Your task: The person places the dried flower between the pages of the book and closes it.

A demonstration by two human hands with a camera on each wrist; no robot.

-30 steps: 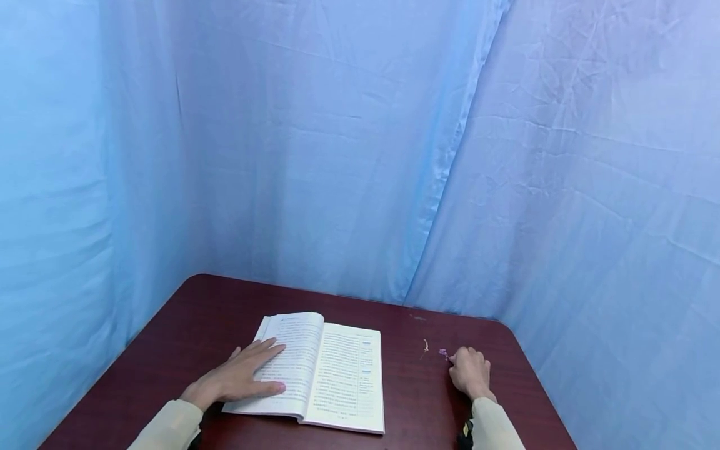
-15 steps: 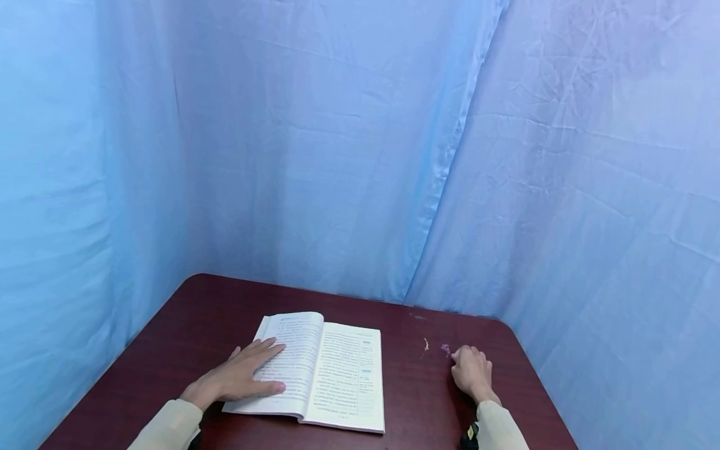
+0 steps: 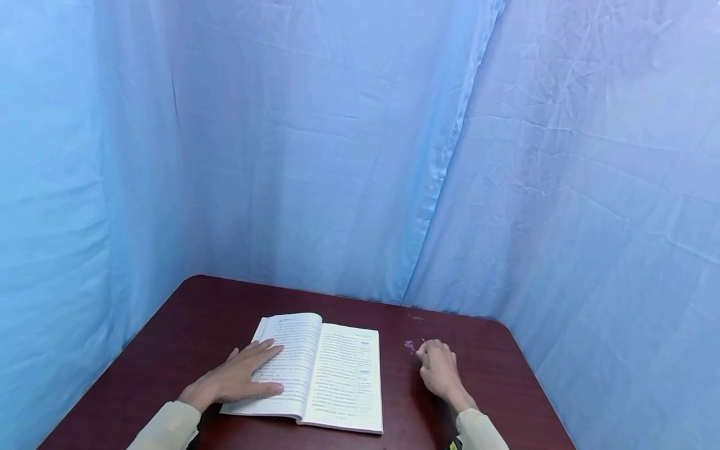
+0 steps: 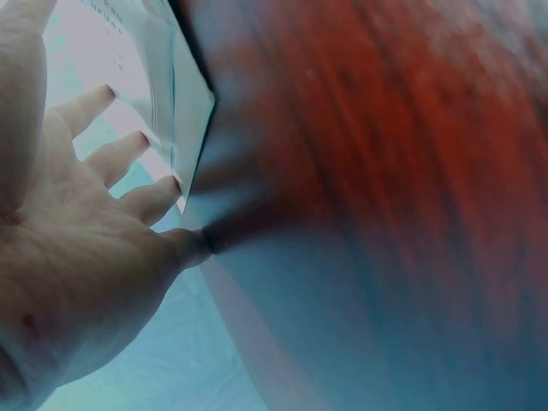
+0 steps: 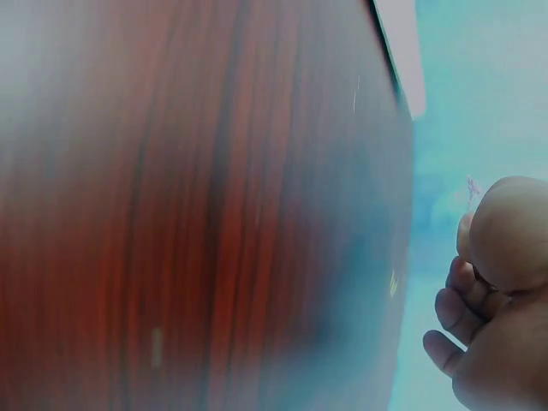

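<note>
An open book (image 3: 344,381) lies on the table, its left page (image 3: 295,350) arched near the spine. My left hand (image 3: 239,375) rests on that left page, fingers spread and thumb toward the spine. In the left wrist view, the fingertips (image 4: 141,141) lie along the page's outer edge. To the right of the book, my right hand (image 3: 439,369) pinches a small dried purple flower sprig (image 3: 410,345) between thumb and forefinger, with the blossom pointing left. The other fingers curl in. In the right wrist view, the sprig's tip (image 5: 473,186) shows above the thumb.
A tiny yellowish sprig (image 5: 393,284) lies on the dark red table (image 3: 225,300), mostly hidden behind my right hand in the head view. A faint grey smudge (image 3: 415,317) marks the table near the back. Blue curtains (image 3: 309,156) hang around the table.
My right hand has moved left with the purple flower sprig, toward the book, and now covers most of the yellowish sprig. My left hand has stayed on the page.
</note>
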